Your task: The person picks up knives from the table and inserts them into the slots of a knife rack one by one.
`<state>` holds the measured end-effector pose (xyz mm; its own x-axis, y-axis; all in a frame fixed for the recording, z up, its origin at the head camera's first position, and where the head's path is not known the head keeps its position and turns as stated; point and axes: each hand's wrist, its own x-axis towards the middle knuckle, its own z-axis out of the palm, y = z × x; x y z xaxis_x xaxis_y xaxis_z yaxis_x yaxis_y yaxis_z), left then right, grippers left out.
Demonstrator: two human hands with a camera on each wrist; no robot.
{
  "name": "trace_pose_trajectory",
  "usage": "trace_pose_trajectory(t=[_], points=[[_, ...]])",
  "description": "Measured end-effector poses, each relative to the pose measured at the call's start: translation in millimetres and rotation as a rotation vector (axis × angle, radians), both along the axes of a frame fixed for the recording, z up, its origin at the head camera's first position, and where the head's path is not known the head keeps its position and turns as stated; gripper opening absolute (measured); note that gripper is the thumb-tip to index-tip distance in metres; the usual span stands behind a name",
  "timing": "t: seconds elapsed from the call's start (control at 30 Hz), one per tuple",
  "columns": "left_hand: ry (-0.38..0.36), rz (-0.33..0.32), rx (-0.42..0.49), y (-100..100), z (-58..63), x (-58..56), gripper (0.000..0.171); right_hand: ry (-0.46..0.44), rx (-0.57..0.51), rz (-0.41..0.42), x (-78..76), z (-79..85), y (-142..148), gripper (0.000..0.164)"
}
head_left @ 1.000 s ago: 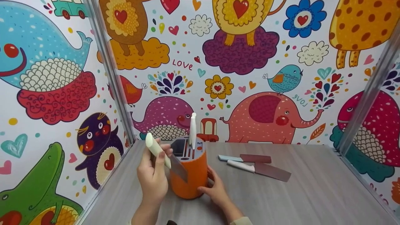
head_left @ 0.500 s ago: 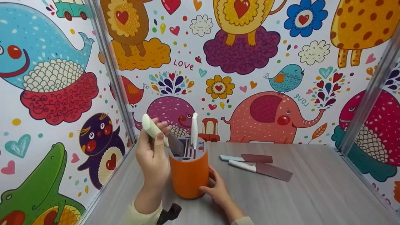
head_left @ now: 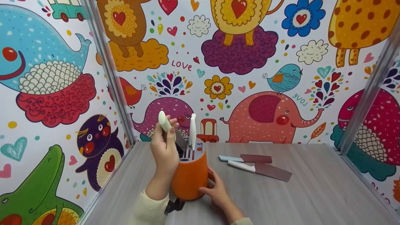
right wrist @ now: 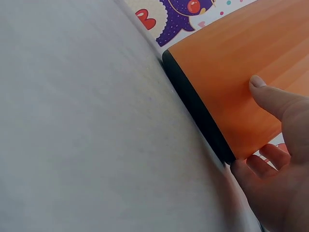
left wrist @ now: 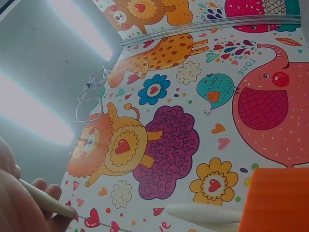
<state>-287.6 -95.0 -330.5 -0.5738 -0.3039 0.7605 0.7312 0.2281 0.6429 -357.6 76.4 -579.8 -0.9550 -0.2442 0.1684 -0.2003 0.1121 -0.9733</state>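
Note:
My left hand (head_left: 165,154) holds a kitchen knife (head_left: 163,120) by its cream handle, raised at the left of an orange knife block (head_left: 190,179). The blade slants down to the dark, wide slot in the block's top; whether its tip is inside is hidden. In the left wrist view, fingers curl round the same knife's handle (left wrist: 46,198). Low on the block's right side, my right hand (head_left: 217,189) grips it, thumb in front and fingers behind. The right wrist view shows that thumb on the orange wall (right wrist: 217,92). A white handle (head_left: 193,131) stands upright in the block.
Right of the block, a broad-bladed knife with a white handle (head_left: 259,170) and another with a pale blue handle (head_left: 247,158) lie on the grey table (head_left: 281,200). Printed panels (head_left: 250,72) enclose the back and sides. A black strap (head_left: 174,205) hangs by the left sleeve.
My left hand has lifted the knife from in front of the block, then moved right, bringing the blade over the wide slot. The right hand and block have hardly moved.

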Motion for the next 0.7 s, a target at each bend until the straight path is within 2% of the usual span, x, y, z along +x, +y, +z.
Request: trace_pose_trajectory(t=[0.13, 0.27, 0.5, 0.7], points=[[-0.004, -0.017, -0.013, 2, -2.8, -8.3, 0.034, 0.050, 0.002, 0.003, 0.3, 0.4, 1, 0.088], [-0.019, -0.016, -0.006, 3, -13.7, -22.2, 0.034, 0.077, -0.009, 0.001, -0.6, 2.0, 2, 0.087], [-0.088, -0.050, 0.040, 0, -38.9, -45.2, 0.034, -0.045, -0.005, -0.007, -1.4, 3.3, -1, 0.092], [-0.189, -0.074, -0.015, -5, -44.4, -61.5, 0.037, -0.073, -0.015, -0.001, -2.5, 3.4, -2, 0.091]])
